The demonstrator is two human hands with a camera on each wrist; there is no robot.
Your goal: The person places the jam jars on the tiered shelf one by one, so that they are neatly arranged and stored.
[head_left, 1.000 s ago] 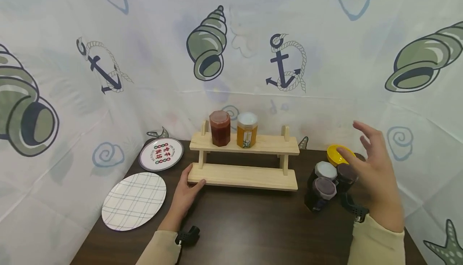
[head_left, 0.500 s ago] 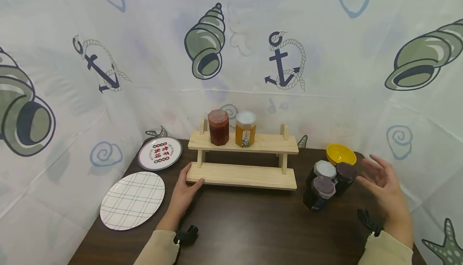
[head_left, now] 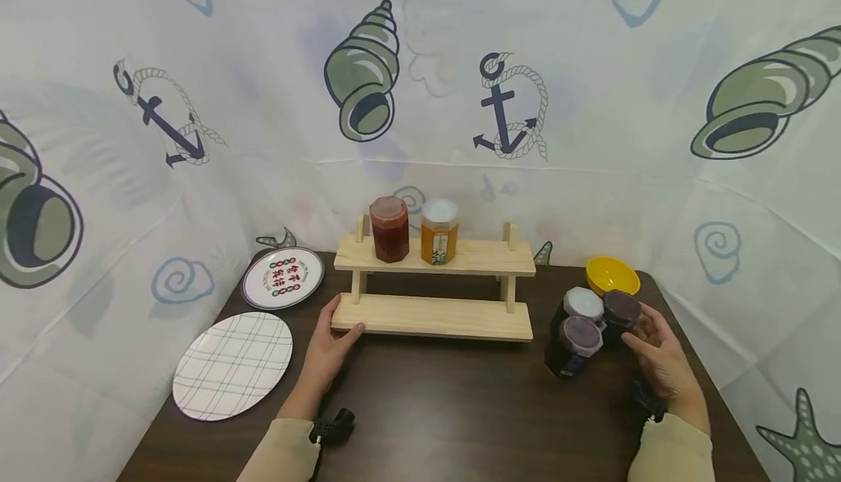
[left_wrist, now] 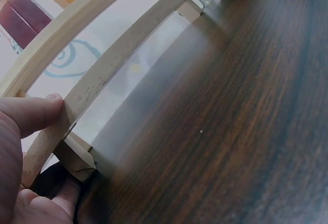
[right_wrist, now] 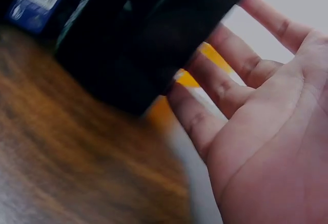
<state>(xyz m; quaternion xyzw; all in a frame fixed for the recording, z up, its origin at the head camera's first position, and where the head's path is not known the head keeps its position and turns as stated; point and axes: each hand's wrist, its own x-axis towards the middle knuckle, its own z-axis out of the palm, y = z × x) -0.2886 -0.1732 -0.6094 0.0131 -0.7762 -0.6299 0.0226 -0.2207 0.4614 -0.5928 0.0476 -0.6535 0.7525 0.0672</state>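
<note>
A two-tier wooden rack (head_left: 434, 317) stands at the back of the dark table. Its top shelf carries a red jar (head_left: 389, 228) and a honey jar (head_left: 439, 231). My left hand (head_left: 342, 319) grips the left end of the lower shelf, and in the left wrist view the thumb (left_wrist: 36, 112) presses on the board's front edge (left_wrist: 97, 88). Three dark jars cluster on the right: a white-lidded one (head_left: 582, 304), a purple-lidded one (head_left: 578, 337) and a maroon-lidded one (head_left: 620, 311). My right hand (head_left: 647, 337) reaches the maroon-lidded jar (right_wrist: 148, 34), its nearly straight fingers (right_wrist: 225, 85) lying against the jar's side.
A yellow bowl (head_left: 612, 275) sits behind the jars. A checked plate (head_left: 233, 365) and a printed plate (head_left: 283, 278) lie at the left. A patterned cloth backdrop (head_left: 420, 102) closes in the table on three sides. Bare tabletop (head_left: 447, 402) stretches between my arms.
My right hand has dropped from a raised, spread pose down to the maroon-lidded jar. The left hand has stayed on the rack's lower shelf.
</note>
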